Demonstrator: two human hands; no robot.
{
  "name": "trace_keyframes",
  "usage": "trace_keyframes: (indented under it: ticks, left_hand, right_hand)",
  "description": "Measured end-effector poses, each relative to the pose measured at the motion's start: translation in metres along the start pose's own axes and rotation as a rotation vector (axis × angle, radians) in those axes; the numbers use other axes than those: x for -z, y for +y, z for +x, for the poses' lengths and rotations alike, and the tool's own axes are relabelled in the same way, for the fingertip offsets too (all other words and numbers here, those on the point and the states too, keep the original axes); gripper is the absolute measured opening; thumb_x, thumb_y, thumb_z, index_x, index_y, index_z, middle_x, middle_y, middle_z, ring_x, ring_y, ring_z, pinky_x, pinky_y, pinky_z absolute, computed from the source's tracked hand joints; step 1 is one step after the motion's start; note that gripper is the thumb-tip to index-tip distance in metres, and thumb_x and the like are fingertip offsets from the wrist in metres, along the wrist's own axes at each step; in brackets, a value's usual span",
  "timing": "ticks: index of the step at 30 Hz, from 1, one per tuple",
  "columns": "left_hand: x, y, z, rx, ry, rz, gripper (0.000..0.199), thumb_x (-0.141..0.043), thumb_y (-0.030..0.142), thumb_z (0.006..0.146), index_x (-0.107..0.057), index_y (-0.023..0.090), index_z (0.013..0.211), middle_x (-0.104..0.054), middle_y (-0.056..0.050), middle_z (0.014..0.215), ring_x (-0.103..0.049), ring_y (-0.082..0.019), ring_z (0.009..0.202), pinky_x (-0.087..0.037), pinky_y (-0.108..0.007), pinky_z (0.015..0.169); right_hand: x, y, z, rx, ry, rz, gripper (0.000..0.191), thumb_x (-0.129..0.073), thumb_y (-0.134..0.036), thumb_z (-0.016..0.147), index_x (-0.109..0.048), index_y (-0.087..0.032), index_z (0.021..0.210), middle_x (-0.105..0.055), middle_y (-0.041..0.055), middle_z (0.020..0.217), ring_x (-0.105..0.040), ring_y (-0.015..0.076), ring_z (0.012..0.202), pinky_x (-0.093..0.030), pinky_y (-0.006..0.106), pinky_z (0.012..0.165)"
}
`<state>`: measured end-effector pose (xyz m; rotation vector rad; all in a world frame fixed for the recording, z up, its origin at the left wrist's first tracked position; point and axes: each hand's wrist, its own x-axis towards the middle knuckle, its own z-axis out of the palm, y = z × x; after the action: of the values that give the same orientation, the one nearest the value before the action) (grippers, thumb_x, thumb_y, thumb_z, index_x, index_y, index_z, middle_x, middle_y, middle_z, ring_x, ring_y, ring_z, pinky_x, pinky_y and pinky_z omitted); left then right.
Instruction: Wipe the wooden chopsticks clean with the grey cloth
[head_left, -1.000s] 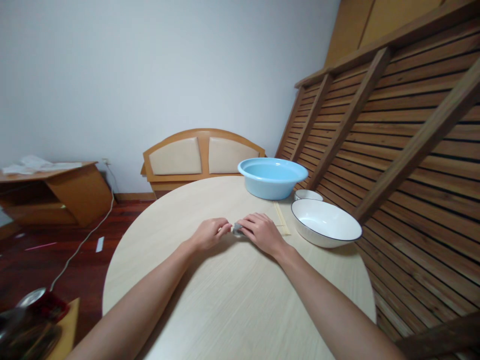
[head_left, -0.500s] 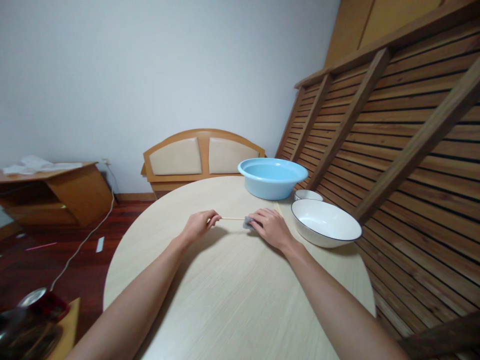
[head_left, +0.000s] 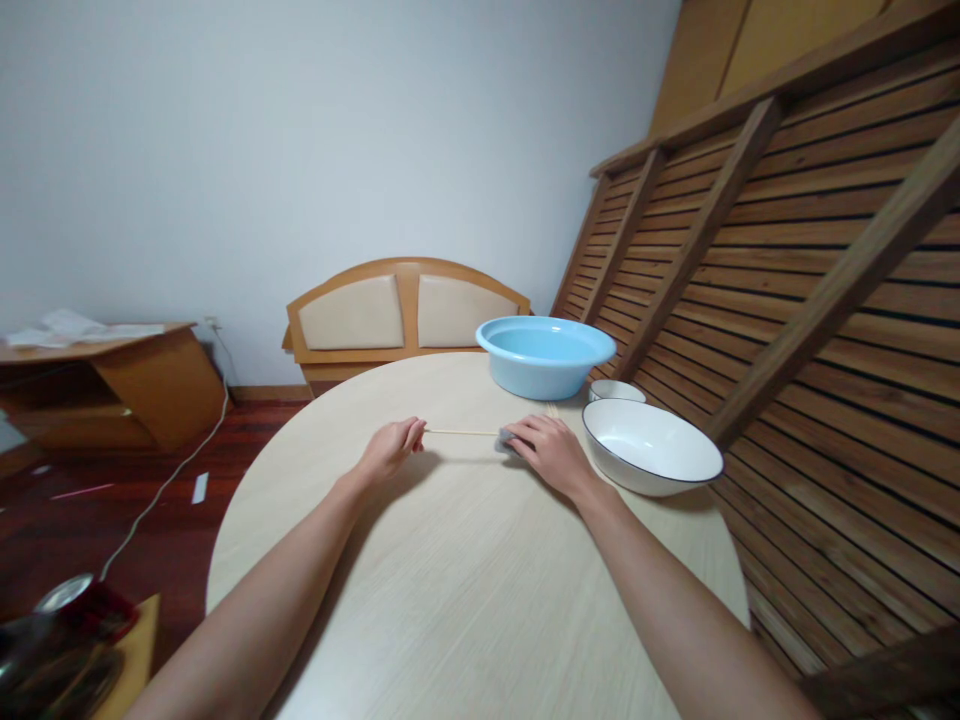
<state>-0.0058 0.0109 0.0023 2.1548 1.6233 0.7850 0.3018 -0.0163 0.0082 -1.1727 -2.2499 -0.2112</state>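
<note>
A thin pale stick (head_left: 461, 433) spans the gap between my hands, just above the round table (head_left: 450, 600). My left hand (head_left: 391, 448) pinches its left end. My right hand (head_left: 546, 447) is closed round a grey cloth (head_left: 506, 442), which wraps the stick farther right; the stick's right end is hidden. Behind my right hand, the tips of more pale sticks (head_left: 553, 410) show on the table. The large white bowl (head_left: 652, 445) with a dark rim stands to the right of that hand.
A light blue basin (head_left: 545, 360) stands at the table's back edge, with a small white bowl (head_left: 616, 391) to its right. Wooden slats (head_left: 847, 330) lean along the right side. A headboard (head_left: 409, 310) is behind the table.
My left hand has moved slightly left, and my right hand with the cloth slightly right. More of the stick shows between them.
</note>
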Motion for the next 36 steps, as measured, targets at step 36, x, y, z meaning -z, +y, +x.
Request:
trace_keyframes:
  ticks: [36]
  left_hand:
    - [-0.001,0.016,-0.003,-0.058,-0.024,0.238,0.065,-0.017,0.063,0.093,-0.065,0.021,0.081,-0.071,-0.001,0.080,-0.056,-0.009,0.070,-0.025,-0.019,0.064]
  right_hand:
    - [-0.006,-0.013,0.002,0.007,0.021,0.081,0.015,-0.060,-0.025,0.095,-0.071,-0.024,0.105,-0.071,0.0024,0.105,-0.061,0.0190,0.100,-0.040,0.033,0.089]
